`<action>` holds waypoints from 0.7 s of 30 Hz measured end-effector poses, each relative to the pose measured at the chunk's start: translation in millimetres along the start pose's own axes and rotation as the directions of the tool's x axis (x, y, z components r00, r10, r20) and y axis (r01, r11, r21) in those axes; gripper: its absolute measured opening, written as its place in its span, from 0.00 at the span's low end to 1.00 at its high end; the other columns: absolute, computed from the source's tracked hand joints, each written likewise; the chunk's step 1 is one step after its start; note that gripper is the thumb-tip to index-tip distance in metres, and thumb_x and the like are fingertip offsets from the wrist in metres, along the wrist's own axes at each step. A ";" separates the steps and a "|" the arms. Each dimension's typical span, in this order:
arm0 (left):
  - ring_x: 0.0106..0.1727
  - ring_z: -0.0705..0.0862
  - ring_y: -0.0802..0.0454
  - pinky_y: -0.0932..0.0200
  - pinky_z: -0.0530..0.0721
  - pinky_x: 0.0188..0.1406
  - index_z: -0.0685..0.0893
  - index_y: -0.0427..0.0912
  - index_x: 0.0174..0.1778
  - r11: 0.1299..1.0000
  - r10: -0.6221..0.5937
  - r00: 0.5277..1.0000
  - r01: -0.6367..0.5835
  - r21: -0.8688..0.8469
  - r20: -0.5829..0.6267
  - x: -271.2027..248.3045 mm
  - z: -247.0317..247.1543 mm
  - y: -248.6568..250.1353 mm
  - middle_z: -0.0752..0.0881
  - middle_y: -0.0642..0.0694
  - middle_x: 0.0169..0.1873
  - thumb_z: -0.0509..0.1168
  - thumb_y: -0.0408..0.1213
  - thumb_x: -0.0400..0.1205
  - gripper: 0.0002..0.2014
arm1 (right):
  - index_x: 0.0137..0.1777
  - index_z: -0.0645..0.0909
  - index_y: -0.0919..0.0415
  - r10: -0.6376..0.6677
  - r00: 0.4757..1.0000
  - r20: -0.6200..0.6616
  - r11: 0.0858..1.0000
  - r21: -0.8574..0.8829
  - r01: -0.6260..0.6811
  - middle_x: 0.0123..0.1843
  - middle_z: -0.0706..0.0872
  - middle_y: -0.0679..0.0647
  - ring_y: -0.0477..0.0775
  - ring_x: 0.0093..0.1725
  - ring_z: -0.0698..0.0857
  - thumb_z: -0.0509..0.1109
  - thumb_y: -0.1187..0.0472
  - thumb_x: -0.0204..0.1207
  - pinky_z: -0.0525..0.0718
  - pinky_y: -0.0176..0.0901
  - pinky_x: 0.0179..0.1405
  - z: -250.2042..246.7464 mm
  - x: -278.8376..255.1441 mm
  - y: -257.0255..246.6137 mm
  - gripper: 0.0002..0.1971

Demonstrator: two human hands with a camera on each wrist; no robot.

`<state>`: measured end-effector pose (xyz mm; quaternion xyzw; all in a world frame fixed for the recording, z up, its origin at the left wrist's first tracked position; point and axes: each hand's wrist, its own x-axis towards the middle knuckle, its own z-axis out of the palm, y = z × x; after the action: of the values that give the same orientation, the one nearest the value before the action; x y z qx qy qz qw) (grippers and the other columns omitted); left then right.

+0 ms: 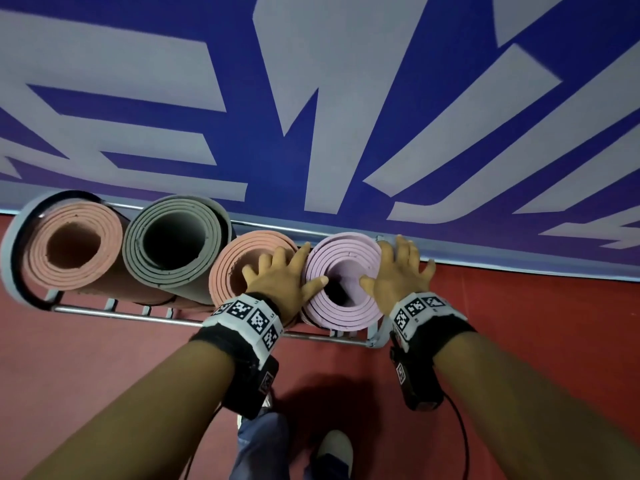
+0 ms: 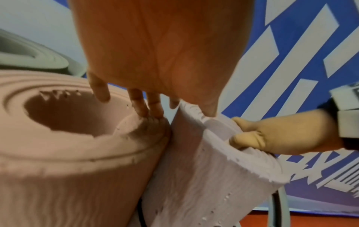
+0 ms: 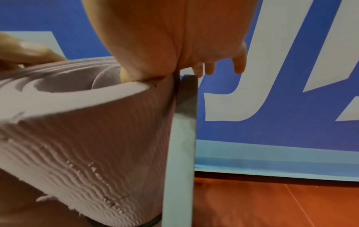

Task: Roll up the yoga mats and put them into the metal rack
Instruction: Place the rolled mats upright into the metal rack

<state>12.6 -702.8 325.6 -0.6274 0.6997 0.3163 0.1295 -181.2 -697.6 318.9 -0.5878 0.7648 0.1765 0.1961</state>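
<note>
Black wristbands (image 1: 225,344) with white coded tags, black camera units, cables; blue trousers (image 1: 259,445).

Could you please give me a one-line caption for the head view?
Both hands press the lilac mat down, fourth roll standing in the metal rack.

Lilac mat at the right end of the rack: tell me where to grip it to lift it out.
Grip the lilac mat by its top rim, from above, a hand on each side. It stands upright in the metal rack with the pink mat tight against its left and the rack's end post on its right, so only the top is free.
</note>
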 end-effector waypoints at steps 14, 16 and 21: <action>0.73 0.71 0.39 0.40 0.72 0.73 0.77 0.53 0.72 0.992 0.047 0.995 -0.057 -0.117 -0.085 -1.8 -66.6 -43.7 0.76 0.45 0.71 0.61 0.44 0.83 0.19 | 0.77 0.68 0.51 0.016 0.997 -0.069 0.945 0.327 0.008 0.77 0.68 0.55 0.61 0.76 0.66 0.68 0.55 0.77 0.71 0.54 0.71 -48.5 -9.7 -39.5 0.28; 0.74 0.69 0.39 0.40 0.71 0.72 0.77 0.52 0.71 0.995 0.015 0.994 -0.025 -0.093 -0.106 -7.8 -72.5 -61.0 0.74 0.45 0.72 0.62 0.45 0.83 0.19 | 0.71 0.76 0.53 -0.015 0.987 -0.162 0.907 0.414 0.082 0.72 0.73 0.56 0.61 0.72 0.68 0.68 0.57 0.77 0.70 0.51 0.69 -48.1 -17.0 -51.3 0.21; 0.75 0.64 0.37 0.38 0.69 0.70 0.75 0.49 0.70 0.996 -0.083 0.985 0.079 -0.033 -0.153 -24.9 -77.9 -100.6 0.71 0.42 0.73 0.63 0.48 0.83 0.20 | 0.60 0.83 0.54 -0.206 0.964 -0.169 0.839 0.477 0.262 0.63 0.79 0.54 0.58 0.68 0.72 0.69 0.60 0.77 0.69 0.45 0.66 -30.1 -34.5 -85.6 0.12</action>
<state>130.4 -731.4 371.6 -0.6796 0.6771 0.2709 0.0793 -93.1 -705.1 358.9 -0.6158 0.7163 -0.0834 0.3173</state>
